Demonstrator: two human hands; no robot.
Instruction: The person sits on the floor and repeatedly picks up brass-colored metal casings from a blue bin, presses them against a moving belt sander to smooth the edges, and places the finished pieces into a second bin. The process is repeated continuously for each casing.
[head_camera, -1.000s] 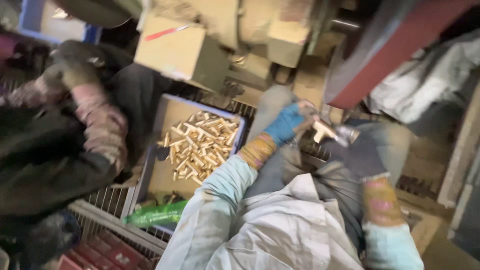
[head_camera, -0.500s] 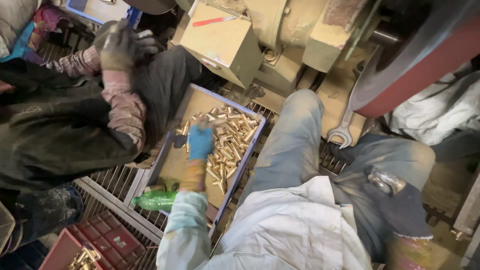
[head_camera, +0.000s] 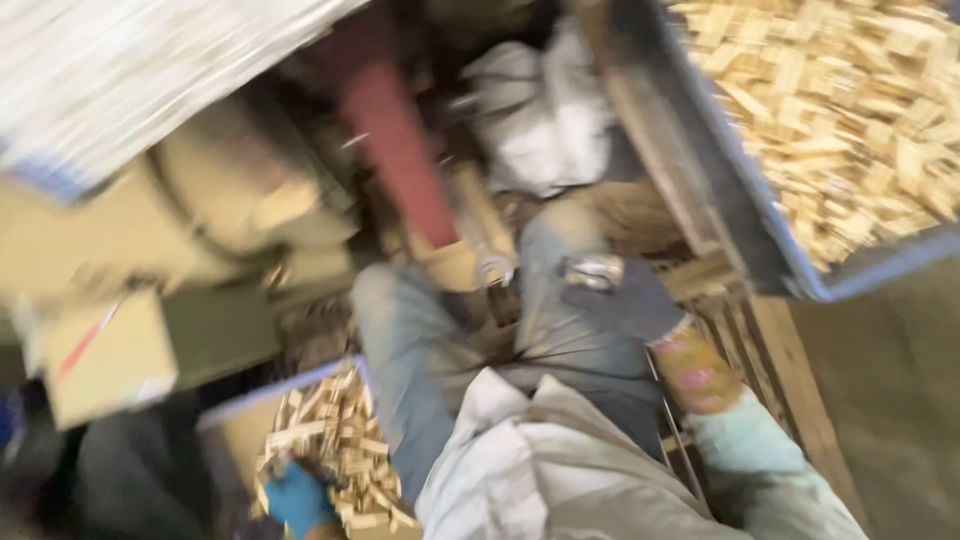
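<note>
The person's left hand (head_camera: 298, 497), in a blue glove, is down in the near-left tray (head_camera: 262, 405), resting among the heap of small brass pieces (head_camera: 335, 450); the picture is too blurred to tell whether the fingers have closed on one or lie loose on top. The right hand (head_camera: 625, 298), in a dark glove with a patterned cuff, rests on the right knee and is closed on a small shiny metal part (head_camera: 592, 271), which sits at the far end of the glove.

Between the two hands are the person's legs in worn grey trousers, with a pale apron or coat falling over the lap. Just beyond the knees a long red-brown sanding belt (head_camera: 398, 160) slants away from them, mounted on a dusty tan machine (head_camera: 215, 215) at the left. A crumpled white rag (head_camera: 535, 105) lies to the right of the belt.

At the far right a big blue-rimmed bin (head_camera: 735, 235) holds a deep pile of the same brass pieces. A tan cardboard box (head_camera: 105, 360) sits at the left.

Judging by the heaps, the job looks mid-run: one piece in hand, and plenty more waiting in the near tray.
</note>
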